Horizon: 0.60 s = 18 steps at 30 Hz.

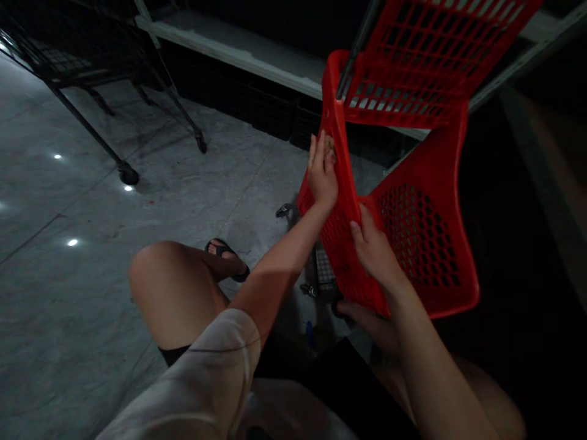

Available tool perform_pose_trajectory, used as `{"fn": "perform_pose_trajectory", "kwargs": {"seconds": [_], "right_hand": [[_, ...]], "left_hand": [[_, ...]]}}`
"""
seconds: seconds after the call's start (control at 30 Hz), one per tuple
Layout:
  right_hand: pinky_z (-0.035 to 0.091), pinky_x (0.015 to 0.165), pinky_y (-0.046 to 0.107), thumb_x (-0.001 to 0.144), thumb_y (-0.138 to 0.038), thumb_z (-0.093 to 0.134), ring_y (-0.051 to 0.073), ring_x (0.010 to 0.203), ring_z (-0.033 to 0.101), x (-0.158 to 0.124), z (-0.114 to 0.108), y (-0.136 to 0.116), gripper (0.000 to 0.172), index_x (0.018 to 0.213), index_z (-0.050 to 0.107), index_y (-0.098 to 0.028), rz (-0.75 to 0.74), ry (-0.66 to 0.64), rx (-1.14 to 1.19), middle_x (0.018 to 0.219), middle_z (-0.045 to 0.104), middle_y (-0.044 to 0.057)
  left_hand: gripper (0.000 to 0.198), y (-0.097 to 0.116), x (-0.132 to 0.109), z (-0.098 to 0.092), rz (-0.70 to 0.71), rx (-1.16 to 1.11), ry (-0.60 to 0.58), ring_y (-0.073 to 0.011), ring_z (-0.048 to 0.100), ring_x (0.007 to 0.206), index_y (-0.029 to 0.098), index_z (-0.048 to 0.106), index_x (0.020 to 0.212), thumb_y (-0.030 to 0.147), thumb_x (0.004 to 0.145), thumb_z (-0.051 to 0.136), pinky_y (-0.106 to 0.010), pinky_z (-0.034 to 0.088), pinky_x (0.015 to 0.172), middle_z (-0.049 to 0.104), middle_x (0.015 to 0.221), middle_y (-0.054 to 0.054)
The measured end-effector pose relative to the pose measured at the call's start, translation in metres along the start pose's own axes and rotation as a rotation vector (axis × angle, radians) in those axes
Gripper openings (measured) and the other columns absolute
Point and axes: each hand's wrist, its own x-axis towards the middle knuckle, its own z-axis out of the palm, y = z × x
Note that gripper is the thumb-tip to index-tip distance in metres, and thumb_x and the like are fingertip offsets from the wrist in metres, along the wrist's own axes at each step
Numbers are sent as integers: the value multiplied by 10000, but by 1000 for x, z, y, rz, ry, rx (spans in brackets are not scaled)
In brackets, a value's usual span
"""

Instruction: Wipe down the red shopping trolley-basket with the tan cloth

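A red plastic shopping cart [424,232] with slotted and honeycomb walls stands at the right, its hinged grid panel [422,67] at the top. My left hand [322,174] presses against the outer side of the cart near the upper corner. Under its fingers shows a small tan, crumpled piece [329,144], perhaps a sponge or cloth; most of it is covered. Lower down, my right hand [373,247] grips the cart's side rim, thumb on the outside and fingers partly hidden inside.
A dark wire cart [87,67] on wheels stands at upper left. Behind runs a pale shelf edge [238,52] with dark crates below. Cart casters [287,211] rest on the grey floor [92,293] near my sandalled foot [227,256]. The right side is very dark.
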Motion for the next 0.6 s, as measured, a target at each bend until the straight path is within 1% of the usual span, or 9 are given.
{"fn": "perform_pose_trajectory", "kwargs": {"seconds": [0.03,0.1,0.17,0.3,0.37,0.4,0.47,0.53,0.6], "right_hand": [[563,1077,535,1078,-453,300,350,1246,722,2,1,-2,680,1700,336,-182,5,0,25,1407,718,169],[546,1100,533,1073,-457,302,350,1283,701,7,3,-4,682,1693,348,-178,19,-3,77,1461,687,167],[540,1107,517,1070,-475,306,348,1304,688,12,4,-3,694,1685,362,-159,25,-3,91,1457,686,180],[558,1074,487,1078,-534,306,336,1245,718,19,5,3,705,1673,394,-166,60,20,93,1321,751,171],[561,1068,476,1085,-539,301,322,1221,729,21,6,5,690,1676,395,-195,59,27,100,1302,762,146],[557,1073,471,1088,-536,298,316,1235,723,22,6,6,684,1679,389,-205,51,28,102,1325,755,140],[543,1098,464,1091,-531,288,310,1307,687,23,7,5,682,1686,377,-209,26,35,103,1422,710,143],[526,1126,464,1094,-519,278,305,1380,641,23,8,4,675,1682,383,-205,0,47,111,1521,646,149],[521,1137,476,1096,-500,279,307,1409,621,22,9,2,658,1672,399,-207,-6,53,126,1552,621,147]], "left_hand": [[513,0,2,-1,9,0,-12,-175,304,1657,352,479,1606,223,1117,394,-436,310,1371,402,1748,12],[498,4,-14,-8,39,14,-67,-163,349,1637,352,506,1586,219,1120,393,-443,306,1378,480,1701,17],[473,10,-50,-22,63,30,-134,-162,427,1596,347,553,1551,222,1121,400,-443,314,1379,552,1646,11],[464,23,-140,-48,34,36,-247,-168,537,1521,369,591,1522,234,1124,393,-455,407,1345,615,1584,19],[474,26,-167,-53,6,44,-255,-169,553,1507,371,580,1533,239,1126,377,-466,441,1327,608,1590,20],[478,26,-171,-53,-3,48,-245,-169,547,1513,373,579,1533,237,1125,372,-471,438,1328,604,1594,22],[481,23,-158,-47,-6,50,-211,-176,510,1543,369,592,1519,219,1116,378,-481,406,1344,598,1600,22],[480,16,-121,-36,-20,49,-182,-187,459,1580,377,599,1509,205,1105,405,-473,379,1354,578,1620,32],[475,6,-71,-23,-48,41,-153,-196,419,1606,401,593,1511,214,1098,450,-442,378,1348,536,1656,51]]}}
